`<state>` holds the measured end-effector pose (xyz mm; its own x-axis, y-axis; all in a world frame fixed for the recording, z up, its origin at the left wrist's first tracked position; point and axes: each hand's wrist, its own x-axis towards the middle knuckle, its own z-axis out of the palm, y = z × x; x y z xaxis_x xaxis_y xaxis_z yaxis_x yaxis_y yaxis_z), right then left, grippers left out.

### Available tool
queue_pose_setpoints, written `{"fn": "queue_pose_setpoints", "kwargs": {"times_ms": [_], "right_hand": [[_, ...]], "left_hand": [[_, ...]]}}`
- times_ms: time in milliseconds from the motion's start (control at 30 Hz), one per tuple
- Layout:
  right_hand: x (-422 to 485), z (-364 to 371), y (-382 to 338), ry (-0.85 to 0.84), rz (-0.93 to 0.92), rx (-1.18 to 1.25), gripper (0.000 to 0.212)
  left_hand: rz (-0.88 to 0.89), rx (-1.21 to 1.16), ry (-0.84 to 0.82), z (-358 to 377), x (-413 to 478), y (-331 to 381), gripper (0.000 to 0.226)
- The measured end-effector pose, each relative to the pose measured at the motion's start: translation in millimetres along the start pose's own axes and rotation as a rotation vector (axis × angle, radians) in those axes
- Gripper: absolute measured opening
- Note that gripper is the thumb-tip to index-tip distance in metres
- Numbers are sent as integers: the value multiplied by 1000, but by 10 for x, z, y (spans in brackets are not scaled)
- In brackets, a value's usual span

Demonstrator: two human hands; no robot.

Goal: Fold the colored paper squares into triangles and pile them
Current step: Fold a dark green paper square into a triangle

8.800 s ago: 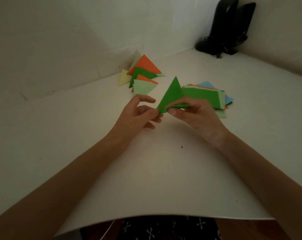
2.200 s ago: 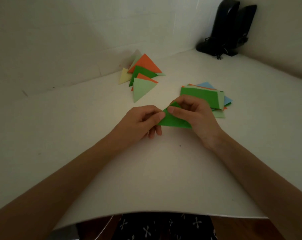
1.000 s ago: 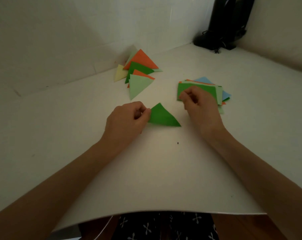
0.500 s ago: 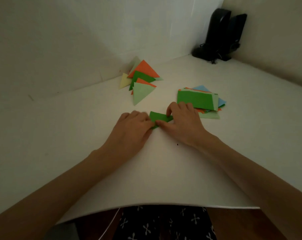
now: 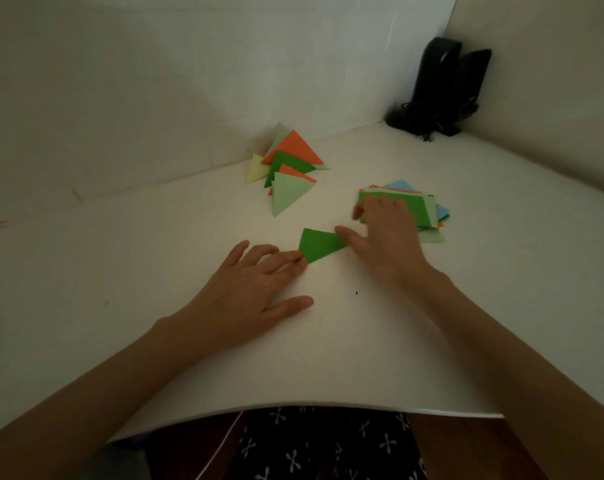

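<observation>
Drawn apart since pressing the crease, your hands lie straight-fingered, gripping nothing: left hand (image 5: pixel 248 289) touching the near corner of the green triangle (image 5: pixel 319 245) flat on the counter (image 5: pixel 155 271), right hand (image 5: pixel 387 244) thumbing its other tip, the pile (image 5: pixel 288 194) beyond, nearer your left.

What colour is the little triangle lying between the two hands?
The triangle is green, shown best in the head view.

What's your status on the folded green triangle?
Left hand open, fingers touching green triangle. Right hand open on square stack. Triangle flat, not yet piled. Nothing blocks the pile.
</observation>
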<state>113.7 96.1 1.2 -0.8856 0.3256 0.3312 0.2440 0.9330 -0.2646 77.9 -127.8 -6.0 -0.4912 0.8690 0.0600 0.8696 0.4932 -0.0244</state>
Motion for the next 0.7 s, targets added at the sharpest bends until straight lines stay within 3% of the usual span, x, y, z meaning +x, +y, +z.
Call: {"fn": "queue_pose_setpoints", "kwargs": {"times_ms": [67, 167, 267, 433, 567, 700], "right_hand": [[43, 46, -226, -87, -53, 67, 50], [147, 178, -390, -194, -24, 71, 59], [271, 219, -283, -138, 22, 60, 57], [296, 108, -98, 113, -2, -22, 44], [178, 72, 204, 40, 149, -45, 50], [124, 47, 329, -1, 228, -12, 51]], "left_hand": [[19, 21, 43, 30, 9, -3, 75], [-24, -38, -4, -10, -18, 20, 86], [-88, -47, -5, 2, -54, 62, 100], [-114, 12, -18, -24, -11, 118, 108], [-133, 159, -38, -54, 217, -1, 112], [-195, 207, -56, -64, 521, -181, 96]]}}
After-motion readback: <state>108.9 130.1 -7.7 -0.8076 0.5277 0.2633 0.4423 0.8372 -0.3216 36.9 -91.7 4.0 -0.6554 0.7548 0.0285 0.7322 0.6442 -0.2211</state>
